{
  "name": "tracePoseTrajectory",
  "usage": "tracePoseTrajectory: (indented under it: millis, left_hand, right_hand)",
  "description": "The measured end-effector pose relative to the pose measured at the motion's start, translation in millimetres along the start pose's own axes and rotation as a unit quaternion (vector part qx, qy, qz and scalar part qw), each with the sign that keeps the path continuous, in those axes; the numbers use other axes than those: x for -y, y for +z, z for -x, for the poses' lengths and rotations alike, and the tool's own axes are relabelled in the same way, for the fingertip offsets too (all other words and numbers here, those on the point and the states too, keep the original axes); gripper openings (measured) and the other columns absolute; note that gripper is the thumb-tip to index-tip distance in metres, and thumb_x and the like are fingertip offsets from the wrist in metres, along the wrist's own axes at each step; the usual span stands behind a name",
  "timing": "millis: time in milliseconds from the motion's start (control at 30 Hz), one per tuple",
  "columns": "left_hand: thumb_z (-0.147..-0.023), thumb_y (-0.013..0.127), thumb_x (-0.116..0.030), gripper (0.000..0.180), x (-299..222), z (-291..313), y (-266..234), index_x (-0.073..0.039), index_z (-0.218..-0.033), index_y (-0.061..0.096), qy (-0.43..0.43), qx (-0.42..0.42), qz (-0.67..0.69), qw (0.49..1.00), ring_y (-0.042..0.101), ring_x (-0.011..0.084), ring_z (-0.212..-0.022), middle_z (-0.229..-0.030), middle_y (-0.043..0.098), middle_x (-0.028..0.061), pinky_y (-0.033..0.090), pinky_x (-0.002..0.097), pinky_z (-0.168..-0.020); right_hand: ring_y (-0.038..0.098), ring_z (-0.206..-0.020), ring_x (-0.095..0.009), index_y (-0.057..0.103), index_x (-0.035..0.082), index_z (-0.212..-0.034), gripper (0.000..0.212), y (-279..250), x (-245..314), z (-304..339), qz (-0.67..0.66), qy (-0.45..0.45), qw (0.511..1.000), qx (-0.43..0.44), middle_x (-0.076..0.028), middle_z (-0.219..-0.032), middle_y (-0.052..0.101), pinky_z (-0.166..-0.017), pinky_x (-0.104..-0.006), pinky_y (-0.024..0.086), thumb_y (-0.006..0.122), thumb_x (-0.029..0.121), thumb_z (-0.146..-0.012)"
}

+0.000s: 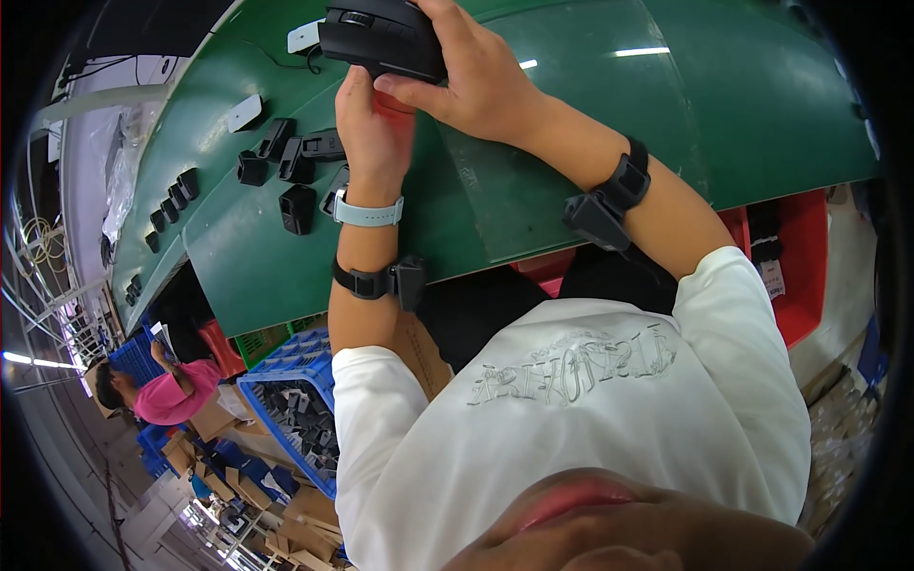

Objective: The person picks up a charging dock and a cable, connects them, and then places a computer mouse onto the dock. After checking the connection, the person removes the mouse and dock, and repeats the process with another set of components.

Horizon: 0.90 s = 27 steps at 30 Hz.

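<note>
A black computer mouse [405, 43] with a ribbed wheel is held up over the green table at the top of the head view. My left hand [373, 128] closes on it from below, its thumb against the near edge and its other fingers hidden. A red glow falls on that palm. My right hand [481, 81] grips the right side, thumb along the near edge and some fingertips cut off by the frame. Left of my left wrist lie several black plastic housings [297, 207], some leaning on each other. White-topped pieces [246, 112] rest farther out.
Along the left of the green table [571, 124] stands a row of small black pieces [169, 209]. Below the edge are a blue crate [286, 381] of dark parts and a red bin [804, 266]. A person in pink [176, 392] is at the far left.
</note>
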<state>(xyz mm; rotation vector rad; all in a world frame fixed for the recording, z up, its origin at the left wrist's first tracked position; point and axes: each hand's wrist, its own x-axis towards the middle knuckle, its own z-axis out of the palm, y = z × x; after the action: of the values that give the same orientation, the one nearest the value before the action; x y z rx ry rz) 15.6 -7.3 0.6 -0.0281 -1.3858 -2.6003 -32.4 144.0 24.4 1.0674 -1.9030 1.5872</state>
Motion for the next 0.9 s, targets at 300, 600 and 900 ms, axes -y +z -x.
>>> tracePoseTrajectory:
  millis: [300,600,900]
  left_hand:
    - [-0.11,0.028,-0.045,0.051,-5.0,-8.0,-4.1,-0.003,-0.121,0.054,-0.007,-0.044,0.025,0.999,0.061,0.0232,-0.081,-0.104,0.066,0.015,0.045,0.0316,-0.06]
    - [-0.105,0.035,-0.046,0.043,-5.1,-6.2,3.8,-0.007,-0.113,0.052,-0.017,-0.079,-0.07,0.994,0.059,0.0196,-0.059,-0.082,0.068,0.0137,0.044,0.0274,-0.05]
    - [-0.097,0.055,-0.036,0.031,-4.3,2.1,20.0,-0.009,-0.112,0.052,-0.006,-0.042,-0.184,0.982,0.064,0.0131,-0.067,-0.087,0.064,0.0057,0.053,0.0242,-0.055]
  right_hand:
    - [0.062,-0.091,-0.038,0.06,0.004,-0.109,0.045,-54.4,-22.3,-35.5,0.025,0.13,0.981,0.142,-0.019,-0.096,0.063,-0.081,-0.042,0.05,0.072,0.018,-0.067]
    - [0.059,-0.095,-0.013,0.053,0.008,-0.137,0.05,-71.8,-45.3,-16.6,0.157,0.015,0.89,0.427,0.0,-0.114,0.064,-0.089,-0.0281,0.048,0.072,0.022,-0.092]
    - [0.057,-0.084,-0.01,0.061,0.002,-0.112,0.049,-36.3,-2.3,-27.6,-0.18,0.187,0.935,0.241,-0.003,-0.091,0.063,-0.076,-0.0261,0.049,0.089,0.019,-0.075]
